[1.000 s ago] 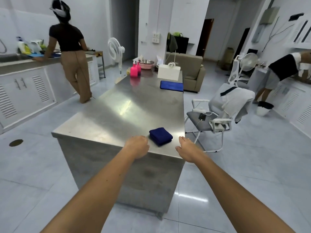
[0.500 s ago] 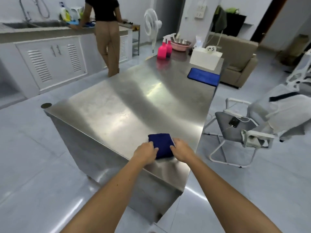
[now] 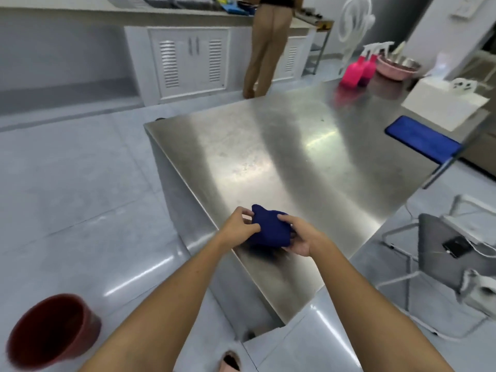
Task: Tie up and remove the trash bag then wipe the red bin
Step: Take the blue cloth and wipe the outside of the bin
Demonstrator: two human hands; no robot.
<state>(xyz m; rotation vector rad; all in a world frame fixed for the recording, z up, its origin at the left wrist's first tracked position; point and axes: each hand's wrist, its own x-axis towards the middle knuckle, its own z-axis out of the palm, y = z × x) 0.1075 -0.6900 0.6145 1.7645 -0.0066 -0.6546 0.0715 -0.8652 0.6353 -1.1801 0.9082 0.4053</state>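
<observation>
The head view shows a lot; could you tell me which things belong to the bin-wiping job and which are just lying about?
For the job: dark blue cloth, gripped by the left hand and right hand; red bin on the floor.
Lying about: pink spray bottles, pink basin, white bag, flat blue towel, phone.

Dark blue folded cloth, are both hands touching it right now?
Touching. The head view shows the left hand pinching the dark blue folded cloth at its left edge and the right hand cupped round its right side.
</observation>
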